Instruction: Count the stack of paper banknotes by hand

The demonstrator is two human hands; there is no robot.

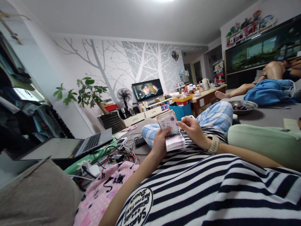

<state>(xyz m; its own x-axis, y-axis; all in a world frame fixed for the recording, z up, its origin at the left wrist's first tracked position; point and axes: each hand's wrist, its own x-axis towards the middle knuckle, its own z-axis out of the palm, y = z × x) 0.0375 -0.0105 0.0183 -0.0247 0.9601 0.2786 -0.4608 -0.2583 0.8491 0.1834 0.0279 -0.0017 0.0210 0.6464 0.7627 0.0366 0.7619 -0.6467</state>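
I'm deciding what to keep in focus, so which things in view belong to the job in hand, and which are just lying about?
In the job:
- stack of pale printed paper notes
- left hand, holding it
- right hand, fingertips at its edge

Lying about:
- open silver laptop
- round silver metal bowl
- pale green padded cushion
- pink black-patterned cloth

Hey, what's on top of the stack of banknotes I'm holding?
Your left hand's thumb lies on the banknotes, and your right hand's fingers are at their right edge. The top note covers most of those beneath.
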